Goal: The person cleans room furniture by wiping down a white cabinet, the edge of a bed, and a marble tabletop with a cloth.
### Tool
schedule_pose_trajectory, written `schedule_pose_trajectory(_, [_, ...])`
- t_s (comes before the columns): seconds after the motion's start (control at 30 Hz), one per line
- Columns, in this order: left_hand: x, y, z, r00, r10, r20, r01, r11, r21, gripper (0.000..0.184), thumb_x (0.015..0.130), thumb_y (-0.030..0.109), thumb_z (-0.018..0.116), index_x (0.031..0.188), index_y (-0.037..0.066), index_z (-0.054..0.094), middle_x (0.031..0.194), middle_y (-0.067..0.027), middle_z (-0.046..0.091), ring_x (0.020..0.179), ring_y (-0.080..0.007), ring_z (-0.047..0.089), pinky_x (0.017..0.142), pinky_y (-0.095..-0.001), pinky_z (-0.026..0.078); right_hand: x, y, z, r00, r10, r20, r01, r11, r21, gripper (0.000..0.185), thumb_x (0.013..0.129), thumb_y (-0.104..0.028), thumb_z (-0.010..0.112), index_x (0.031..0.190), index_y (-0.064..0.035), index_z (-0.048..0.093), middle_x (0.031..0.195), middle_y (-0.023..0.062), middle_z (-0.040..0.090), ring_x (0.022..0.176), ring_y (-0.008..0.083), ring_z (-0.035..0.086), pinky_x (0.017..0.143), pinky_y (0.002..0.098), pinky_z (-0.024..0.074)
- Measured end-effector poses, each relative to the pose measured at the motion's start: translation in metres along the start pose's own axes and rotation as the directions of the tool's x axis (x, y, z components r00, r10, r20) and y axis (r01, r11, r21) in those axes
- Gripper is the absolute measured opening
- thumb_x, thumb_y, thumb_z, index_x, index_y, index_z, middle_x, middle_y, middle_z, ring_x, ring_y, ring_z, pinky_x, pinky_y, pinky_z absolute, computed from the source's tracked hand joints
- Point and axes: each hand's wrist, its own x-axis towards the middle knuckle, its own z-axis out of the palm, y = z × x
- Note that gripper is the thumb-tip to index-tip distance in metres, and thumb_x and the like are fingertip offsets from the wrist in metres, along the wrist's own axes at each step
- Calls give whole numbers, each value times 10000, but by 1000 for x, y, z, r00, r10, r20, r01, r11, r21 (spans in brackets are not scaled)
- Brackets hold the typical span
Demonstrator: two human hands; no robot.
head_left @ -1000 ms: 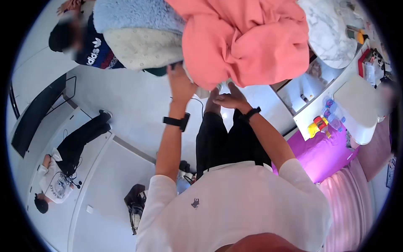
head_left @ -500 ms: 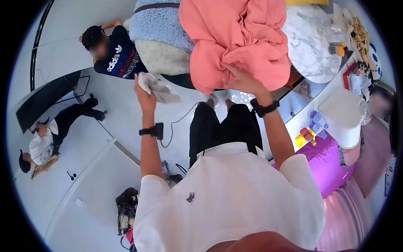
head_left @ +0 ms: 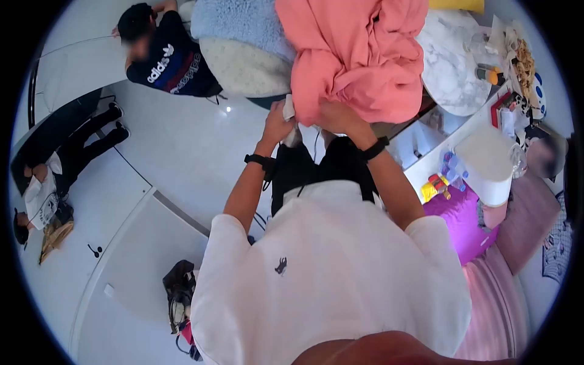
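Observation:
A large heap of coral cloth (head_left: 359,61) bulges in front of me at the top of the view. My left hand (head_left: 280,126) is closed around a small pale cloth (head_left: 288,107), at the heap's lower left edge. Most of the pale cloth is hidden by the fingers. My right hand (head_left: 342,118) is closed at the bottom of the coral cloth, its fingertips pressed into the folds and partly hidden there. To the left lie a fluffy light blue cloth (head_left: 237,29) and a cream padded piece (head_left: 246,70).
A round marble-patterned table (head_left: 453,67) stands right of the heap. Beyond it are bottles, a red-edged box and a white lampshade (head_left: 485,159). A purple cushion (head_left: 459,222) lies at right. One person (head_left: 173,61) is close on the left; another (head_left: 45,188) is farther off.
My left hand has moved right with the pale cloth, from out over the floor to the coral heap's edge. My right hand has shifted slightly left and lower against the coral cloth.

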Motion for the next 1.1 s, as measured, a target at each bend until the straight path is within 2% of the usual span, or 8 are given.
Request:
schedule_pose_trajectory(0.2, [2,-46,-55,836,-425,347,545,712,-443,370,815,17,594,1185,-1,607,1118,-111,665,1032,-205,615,907,-329,487,54,-37,83,978,-160,130,139,977,161,617,774,-309,699,1240,17,458,993,265,648,948,421,636,809,463,513])
schedule_pose_trajectory(0.47, [31,-57,-141,966,-252,53,252,886,-390,391,806,45,590,1195,16,602,1124,-110,661,1025,-192,622,884,-329,491,125,-100,75,835,-350,-424,448,880,157,637,753,-150,699,1285,0,383,1173,267,574,1124,433,527,942,474,447])
schedule_pose_trajectory(0.6, [45,-60,-148,988,-151,-42,140,971,-192,471,785,50,619,1251,24,559,1133,-96,652,1037,-204,613,912,-334,479,133,-105,88,890,-264,-373,367,899,238,728,724,-151,725,1328,10,353,1233,282,519,1137,441,503,960,464,434])
schedule_pose_trajectory(0.67, [48,-63,-115,988,-36,-150,-32,903,-429,499,776,45,636,1264,24,538,1145,-103,638,1062,-207,596,934,-336,464,132,-92,99,877,-240,-416,358,904,233,754,714,-162,732,1335,16,343,1244,285,505,1147,444,497,971,456,428])
schedule_pose_trajectory(0.8, [27,-21,-86,906,-405,121,337,521,-784,520,800,25,649,1298,36,500,1158,-84,594,1111,-201,551,951,-321,451,94,-67,96,945,-132,-299,266,842,470,828,695,-215,755,1361,27,326,1265,289,471,1186,450,476,1029,427,393])
schedule_pose_trajectory(0.87, [27,-15,-73,932,-339,131,274,419,-865,551,874,175,640,1375,51,446,1206,-103,581,1130,-219,554,963,-339,456,87,-66,103,914,-170,-367,349,791,503,841,713,-239,741,1389,20,313,1279,280,452,1206,450,468,1054,415,378])
schedule_pose_trajectory(0.93, [26,-25,-70,896,-392,207,209,-39,-977,636,935,413,542,1430,51,373,1312,-121,528,1180,-244,540,987,-365,448,104,-65,106,954,-191,-232,286,812,509,816,719,-250,741,1391,5,355,1327,293,419,1225,452,459,1060,425,378])
schedule_pose_trajectory(1.1, [27,-14,-74,801,-592,-87,-3,141,-990,814,906,697,360,1397,47,385,1342,-153,518,1235,-307,500,1048,-425,394,152,-67,101,844,-218,-490,434,814,386,578,753,-183,668,1266,27,502,1282,342,465,1175,462,505,1022,449,421])
